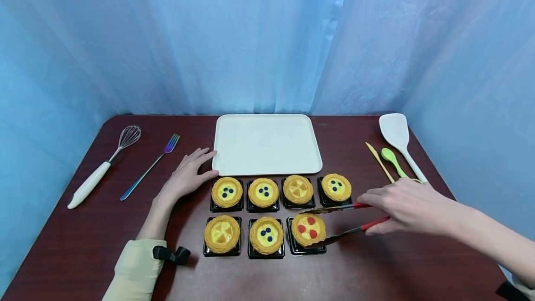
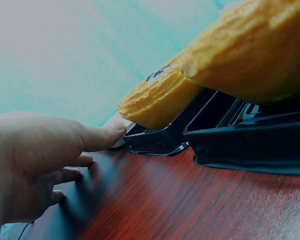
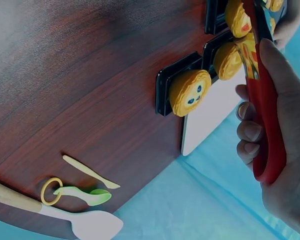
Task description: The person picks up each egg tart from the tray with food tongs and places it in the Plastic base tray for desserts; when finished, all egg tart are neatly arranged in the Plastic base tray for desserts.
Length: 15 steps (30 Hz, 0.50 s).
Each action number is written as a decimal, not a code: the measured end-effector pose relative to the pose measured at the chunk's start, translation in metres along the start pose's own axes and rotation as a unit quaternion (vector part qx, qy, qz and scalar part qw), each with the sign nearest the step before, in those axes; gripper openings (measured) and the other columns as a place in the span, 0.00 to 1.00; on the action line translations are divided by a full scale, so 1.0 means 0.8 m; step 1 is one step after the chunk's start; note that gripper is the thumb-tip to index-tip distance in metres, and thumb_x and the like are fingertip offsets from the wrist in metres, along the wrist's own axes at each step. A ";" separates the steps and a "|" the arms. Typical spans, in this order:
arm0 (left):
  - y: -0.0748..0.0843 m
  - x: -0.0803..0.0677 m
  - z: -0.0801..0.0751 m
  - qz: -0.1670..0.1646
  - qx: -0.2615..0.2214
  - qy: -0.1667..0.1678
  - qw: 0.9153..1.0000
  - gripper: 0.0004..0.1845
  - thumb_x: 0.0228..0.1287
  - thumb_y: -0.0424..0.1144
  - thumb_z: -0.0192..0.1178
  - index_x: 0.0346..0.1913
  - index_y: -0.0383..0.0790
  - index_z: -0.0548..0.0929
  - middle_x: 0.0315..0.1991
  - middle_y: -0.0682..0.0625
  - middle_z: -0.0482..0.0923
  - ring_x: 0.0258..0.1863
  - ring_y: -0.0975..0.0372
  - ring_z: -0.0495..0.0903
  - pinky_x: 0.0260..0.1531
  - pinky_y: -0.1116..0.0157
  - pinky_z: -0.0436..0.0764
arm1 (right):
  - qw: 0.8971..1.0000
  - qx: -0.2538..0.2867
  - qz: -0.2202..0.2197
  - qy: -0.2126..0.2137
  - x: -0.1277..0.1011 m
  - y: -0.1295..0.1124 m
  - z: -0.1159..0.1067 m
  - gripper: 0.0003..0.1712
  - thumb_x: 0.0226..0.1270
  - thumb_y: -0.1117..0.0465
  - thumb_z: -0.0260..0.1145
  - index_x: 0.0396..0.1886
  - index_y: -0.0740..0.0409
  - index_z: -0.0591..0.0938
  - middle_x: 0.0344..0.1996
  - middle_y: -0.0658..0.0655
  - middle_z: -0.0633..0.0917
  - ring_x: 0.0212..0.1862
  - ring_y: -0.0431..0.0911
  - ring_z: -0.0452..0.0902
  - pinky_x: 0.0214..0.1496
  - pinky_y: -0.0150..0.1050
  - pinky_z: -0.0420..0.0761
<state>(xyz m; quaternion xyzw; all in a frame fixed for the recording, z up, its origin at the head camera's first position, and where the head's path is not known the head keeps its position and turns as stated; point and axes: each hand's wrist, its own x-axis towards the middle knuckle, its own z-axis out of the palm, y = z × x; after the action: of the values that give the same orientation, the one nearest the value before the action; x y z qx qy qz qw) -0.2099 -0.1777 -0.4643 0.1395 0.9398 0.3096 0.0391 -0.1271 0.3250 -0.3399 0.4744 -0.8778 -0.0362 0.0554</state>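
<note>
right hand point(image 1: 407, 208) grips tongs point(image 1: 342, 222) | around strawberry tart point(image 1: 308, 229) (front row)

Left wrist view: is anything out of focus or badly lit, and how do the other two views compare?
Left wrist: the nearest tart is a soft blur, the left hand is dim, and the picture is dark with a teal cast. Right wrist: tilted, fairly sharp, the right hand on the tongs. Head: evenly lit, sharp, the table edges bowed.

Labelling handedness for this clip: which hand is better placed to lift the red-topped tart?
Right. The right hand grips the tongs, whose arms straddle the red-topped tart. The left hand rests flat on the table by the white tray, holding nothing.
</note>
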 end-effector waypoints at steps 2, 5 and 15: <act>0.000 0.000 0.000 -0.001 0.000 -0.001 1.000 0.35 0.74 0.49 0.62 0.79 0.43 0.66 0.81 0.34 0.55 0.83 0.40 0.47 0.81 0.36 0.42 | 1.000 0.001 -0.001 0.001 0.000 0.000 0.001 0.27 0.52 0.31 0.77 0.44 0.41 0.85 0.34 0.31 0.86 0.21 0.20 0.63 0.21 0.19 0.57; 0.000 0.000 0.000 0.000 0.001 0.001 1.000 0.35 0.74 0.50 0.62 0.79 0.42 0.66 0.81 0.34 0.56 0.83 0.39 0.48 0.81 0.35 0.42 | 1.000 0.005 -0.001 0.001 0.001 -0.001 0.003 0.26 0.51 0.32 0.78 0.43 0.40 0.85 0.33 0.31 0.86 0.20 0.20 0.60 0.20 0.18 0.54; 0.003 -0.001 0.000 0.002 -0.001 0.005 1.000 0.35 0.74 0.50 0.62 0.78 0.43 0.67 0.80 0.33 0.57 0.82 0.39 0.49 0.81 0.35 0.43 | 1.000 0.010 -0.010 0.007 0.003 -0.001 0.004 0.25 0.51 0.33 0.79 0.43 0.40 0.85 0.34 0.32 0.87 0.20 0.20 0.59 0.20 0.17 0.50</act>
<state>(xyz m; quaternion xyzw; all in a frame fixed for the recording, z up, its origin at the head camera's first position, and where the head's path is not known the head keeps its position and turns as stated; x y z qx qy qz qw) -0.2082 -0.1761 -0.4630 0.1399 0.9392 0.3116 0.0340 -0.1279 0.3228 -0.3431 0.4838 -0.8730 -0.0246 0.0563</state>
